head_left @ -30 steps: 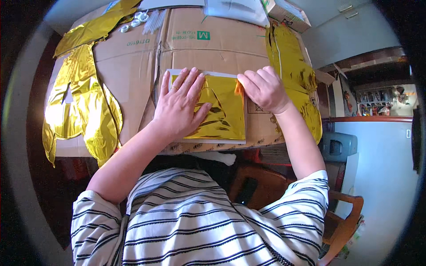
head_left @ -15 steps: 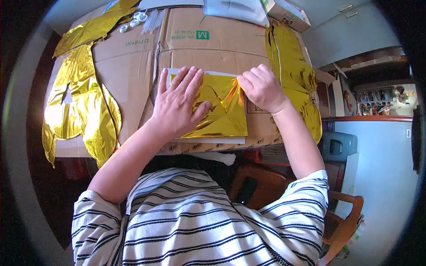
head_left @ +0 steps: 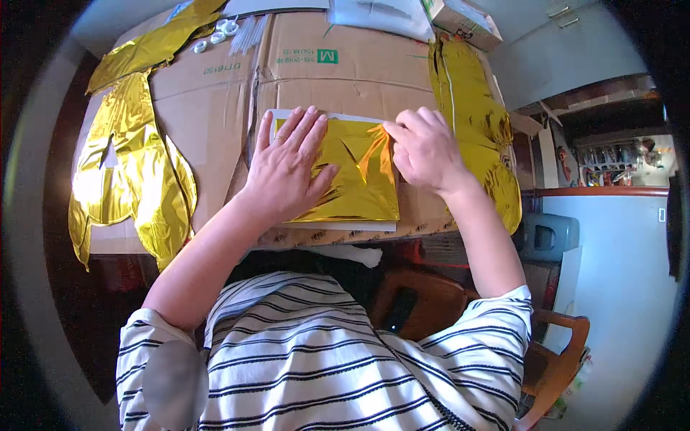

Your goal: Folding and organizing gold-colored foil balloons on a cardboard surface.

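A folded piece of shiny gold foil (head_left: 359,195) lies over a white sheet (head_left: 348,116), whose edge shows along the top and bottom. My left hand (head_left: 284,171) rests flat on the foil's left part, fingers stretched out and a ring on one of them. At the foil's upper right corner, my right hand (head_left: 431,152) is closed in a pinch on the foil. Creases run down from that grip and catch an orange glint. What lies between the pinching fingertips is mostly hidden.
Everything lies on brown cardboard (head_left: 194,115). Large gold foil shapes (head_left: 118,179) spread at the left, with another gold foil piece (head_left: 467,93) at the right. White tape rolls (head_left: 219,36) and clear straws (head_left: 248,34) sit at the far left, a clear plastic bag (head_left: 381,18) at the back.
My right hand has turned slightly, its fingers shifting on the pinched corner. The foil near it is gathered differently and looks smoother in the middle. My left hand stays almost in place.
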### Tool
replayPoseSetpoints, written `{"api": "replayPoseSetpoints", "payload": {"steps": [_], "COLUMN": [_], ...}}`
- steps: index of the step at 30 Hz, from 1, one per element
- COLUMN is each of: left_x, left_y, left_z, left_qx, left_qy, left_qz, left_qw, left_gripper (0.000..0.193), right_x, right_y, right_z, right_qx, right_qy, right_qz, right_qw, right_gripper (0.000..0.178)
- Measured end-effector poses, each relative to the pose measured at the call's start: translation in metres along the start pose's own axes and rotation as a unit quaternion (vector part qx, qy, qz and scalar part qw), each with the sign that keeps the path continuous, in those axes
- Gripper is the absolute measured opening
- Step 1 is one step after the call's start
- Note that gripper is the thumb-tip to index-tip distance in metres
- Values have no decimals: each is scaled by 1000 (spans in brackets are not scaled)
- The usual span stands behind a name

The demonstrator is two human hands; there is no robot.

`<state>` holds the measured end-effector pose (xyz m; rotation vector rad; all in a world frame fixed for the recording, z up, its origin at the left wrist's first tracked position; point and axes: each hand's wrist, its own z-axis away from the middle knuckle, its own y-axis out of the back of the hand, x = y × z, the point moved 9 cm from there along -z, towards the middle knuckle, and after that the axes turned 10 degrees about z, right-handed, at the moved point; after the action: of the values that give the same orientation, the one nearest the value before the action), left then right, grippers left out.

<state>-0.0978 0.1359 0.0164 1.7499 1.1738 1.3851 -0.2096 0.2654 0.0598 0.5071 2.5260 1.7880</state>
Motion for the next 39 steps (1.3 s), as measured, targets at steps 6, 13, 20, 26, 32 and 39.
{"api": "replayPoseSetpoints", "payload": {"steps": [6, 13, 20, 26, 32, 39], "left_x": [-1, 1, -5, -17, -40, -34], "left_y": [-2, -1, 2, 21, 34, 46], "left_z": [1, 0, 4, 13, 24, 27], "left_qx": [3, -6, 12, 42, 27, 26], "left_qy": [3, -4, -24, 50, 75, 69], "left_qz": [-8, -19, -18, -42, 73, 51], "left_qw": [1000, 1000, 999, 997, 994, 996], "left_gripper": [70, 69, 76, 81, 86, 79], "right_x": [-36, -47, -51, -54, -64, -65], "right_y": [9, -35, -41, -38, -37, -36], "right_z": [0, 26, 32, 27, 21, 29], "right_qx": [-15, -128, -114, -142, -136, -122], "right_qy": [-77, -106, -116, -141, -193, -151], "right_qz": [-10, -55, -51, -34, -8, -35], "right_qw": [997, 985, 985, 979, 972, 980], "right_gripper": [60, 83, 87, 89, 90, 87]}}
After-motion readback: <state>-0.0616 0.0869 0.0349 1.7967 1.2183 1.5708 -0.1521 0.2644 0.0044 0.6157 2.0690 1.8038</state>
